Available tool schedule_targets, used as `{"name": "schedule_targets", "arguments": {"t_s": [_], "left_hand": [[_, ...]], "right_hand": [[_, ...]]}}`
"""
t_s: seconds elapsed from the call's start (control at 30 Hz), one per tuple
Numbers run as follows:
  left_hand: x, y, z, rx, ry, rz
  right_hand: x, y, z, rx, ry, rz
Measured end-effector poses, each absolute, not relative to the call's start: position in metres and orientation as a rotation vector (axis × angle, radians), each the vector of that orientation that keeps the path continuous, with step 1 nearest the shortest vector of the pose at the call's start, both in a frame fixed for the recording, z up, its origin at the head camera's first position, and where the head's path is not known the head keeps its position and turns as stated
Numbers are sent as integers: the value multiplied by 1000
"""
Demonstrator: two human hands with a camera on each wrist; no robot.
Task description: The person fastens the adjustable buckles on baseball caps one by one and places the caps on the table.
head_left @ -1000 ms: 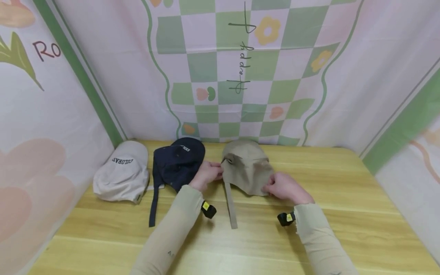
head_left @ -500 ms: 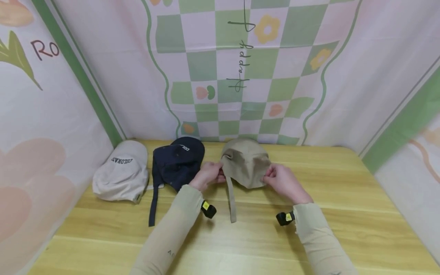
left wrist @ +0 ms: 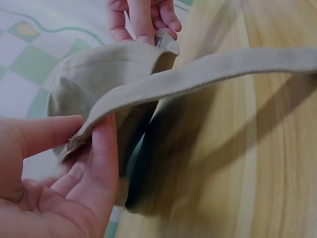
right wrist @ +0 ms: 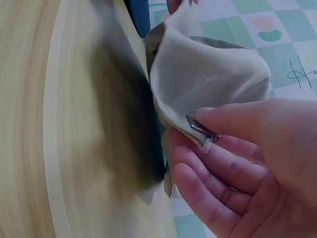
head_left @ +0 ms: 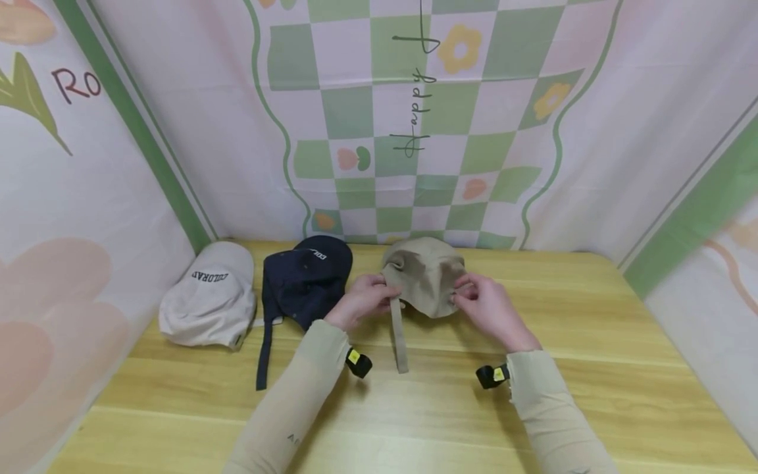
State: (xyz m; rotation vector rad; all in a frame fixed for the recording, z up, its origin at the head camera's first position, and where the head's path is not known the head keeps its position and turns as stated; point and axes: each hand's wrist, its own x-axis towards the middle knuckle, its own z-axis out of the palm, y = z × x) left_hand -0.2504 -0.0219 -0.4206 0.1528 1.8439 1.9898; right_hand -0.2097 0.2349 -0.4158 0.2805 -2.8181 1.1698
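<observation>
A khaki cap (head_left: 429,263) is held between my two hands at the back of the table, crown toward the wall. My left hand (head_left: 358,303) pinches its left rear edge at the base of the strap. From those fingers the long fabric strap (left wrist: 198,74) runs out loose, as the left wrist view shows. My right hand (head_left: 493,311) pinches the opposite rear corner, thumb on a small metal buckle (right wrist: 202,130). In the right wrist view, the cap's rear edge arches above the wood, with a shadow beneath.
Left of the khaki cap lies a navy cap (head_left: 304,283) with its strap trailing forward. A white cap (head_left: 210,296) lies farther left, by the side curtain. The wooden table (head_left: 438,421) meets a checkered curtain (head_left: 397,164) at the back.
The khaki cap's rear edge has risen and drawn back from the front. My left fingers have shifted right onto the strap's base; my right hand has moved slightly up with the buckle corner.
</observation>
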Motion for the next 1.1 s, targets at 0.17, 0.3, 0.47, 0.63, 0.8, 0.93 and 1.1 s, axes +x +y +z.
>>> {"name": "schedule_targets", "arguments": {"t_s": [0.17, 0.3, 0.47, 0.63, 0.8, 0.93, 1.1], "left_hand": [[-250, -26, -418, 235, 1886, 1967], [-250, -27, -415, 317, 1899, 1919], [-249, -28, -410, 382, 1805, 1942], [-248, -29, -406, 398, 1810, 1954], [-248, -29, -403, 422, 1858, 1954], [-248, -27, -400, 405, 1837, 1990], [-248, -25, -397, 395, 1803, 2037]], "right_hand": [[-209, 237, -414, 301, -2804, 1157], [-208, 239, -413, 310, -2811, 1165], [-207, 239, -411, 349, -2825, 1152], [-206, 239, -411, 352, -2838, 1136], [-206, 239, -412, 336, -2844, 1131], [-207, 240, -413, 324, -2866, 1127], [-207, 241, -415, 319, -2917, 1123]]}}
